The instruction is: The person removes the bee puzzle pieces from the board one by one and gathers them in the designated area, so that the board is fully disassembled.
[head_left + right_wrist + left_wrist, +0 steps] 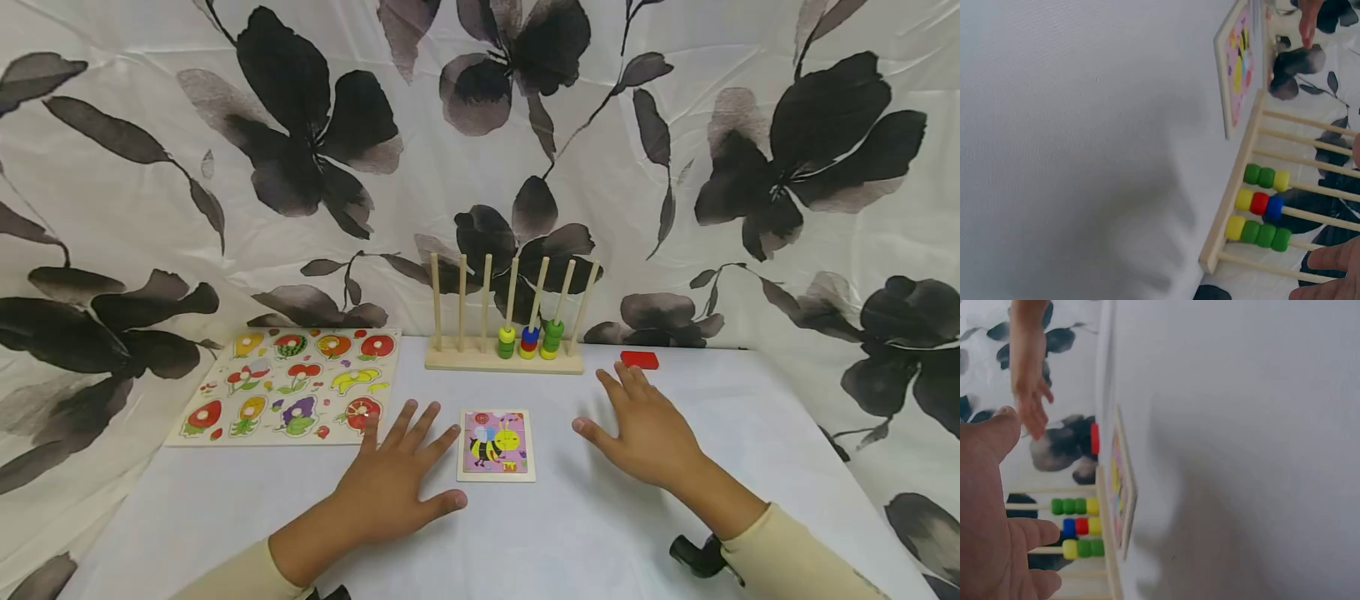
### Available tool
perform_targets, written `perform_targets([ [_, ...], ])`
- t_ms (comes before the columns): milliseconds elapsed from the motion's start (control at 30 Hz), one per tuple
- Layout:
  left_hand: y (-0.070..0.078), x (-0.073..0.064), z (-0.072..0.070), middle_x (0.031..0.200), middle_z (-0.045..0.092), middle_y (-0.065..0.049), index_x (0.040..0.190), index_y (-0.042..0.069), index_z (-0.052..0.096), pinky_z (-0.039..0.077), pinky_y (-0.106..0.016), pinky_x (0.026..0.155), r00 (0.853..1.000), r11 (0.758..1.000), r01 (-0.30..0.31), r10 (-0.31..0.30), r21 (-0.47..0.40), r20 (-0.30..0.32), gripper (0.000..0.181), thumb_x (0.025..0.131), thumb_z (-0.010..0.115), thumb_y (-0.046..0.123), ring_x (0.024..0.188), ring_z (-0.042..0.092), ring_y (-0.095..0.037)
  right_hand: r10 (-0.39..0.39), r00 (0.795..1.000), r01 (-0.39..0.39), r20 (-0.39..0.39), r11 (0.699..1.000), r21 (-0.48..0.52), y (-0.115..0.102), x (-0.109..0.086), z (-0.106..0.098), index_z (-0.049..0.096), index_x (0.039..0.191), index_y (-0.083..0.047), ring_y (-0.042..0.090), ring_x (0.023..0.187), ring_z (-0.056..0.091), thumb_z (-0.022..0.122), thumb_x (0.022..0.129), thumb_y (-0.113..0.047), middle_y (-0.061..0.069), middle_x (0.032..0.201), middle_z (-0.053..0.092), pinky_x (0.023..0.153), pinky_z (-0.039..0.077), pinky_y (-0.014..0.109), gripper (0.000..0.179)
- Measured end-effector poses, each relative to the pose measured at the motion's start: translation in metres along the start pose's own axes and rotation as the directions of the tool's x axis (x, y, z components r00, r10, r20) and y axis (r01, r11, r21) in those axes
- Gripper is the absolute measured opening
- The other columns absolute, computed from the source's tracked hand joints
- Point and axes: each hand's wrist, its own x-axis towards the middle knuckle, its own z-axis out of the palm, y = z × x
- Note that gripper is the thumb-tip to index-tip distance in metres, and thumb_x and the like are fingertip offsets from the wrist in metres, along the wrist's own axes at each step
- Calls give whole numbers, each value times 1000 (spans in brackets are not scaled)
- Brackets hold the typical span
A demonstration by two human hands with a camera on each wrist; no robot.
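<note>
My left hand (390,487) is spread above the white table, palm down, just left of a small bee picture puzzle (495,446) in a pale wooden frame. On the puzzle's other side, my right hand (648,425) hovers with fingers extended and nothing in its grasp. Behind the puzzle stands a wooden peg rack (502,364) with several upright rods. Three rods carry beads: green and yellow beads (1265,177), blue, red and yellow beads (1260,204), and green beads over a yellow one (1258,233). Shadows of both hands fall on the tabletop.
A fruit puzzle board (288,440) lies at the left, near the left fingertips. Beyond the right fingertips is a small red block (639,360). Floral cloth (645,208) hangs behind the table (555,542). A black strap piece (697,557) shows by the right wrist.
</note>
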Motion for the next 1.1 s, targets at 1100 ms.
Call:
perform_targets([
  [1100, 22, 3, 35, 170, 19, -4, 160, 29, 39, 10, -75, 113, 979, 992, -86, 102, -94, 176, 84, 93, 38, 80, 155, 13, -40, -134, 988, 123, 72, 983, 137, -48, 41, 49, 53, 149, -12, 32, 141, 44, 73, 93, -44, 13, 150, 51, 109, 42, 54, 67],
])
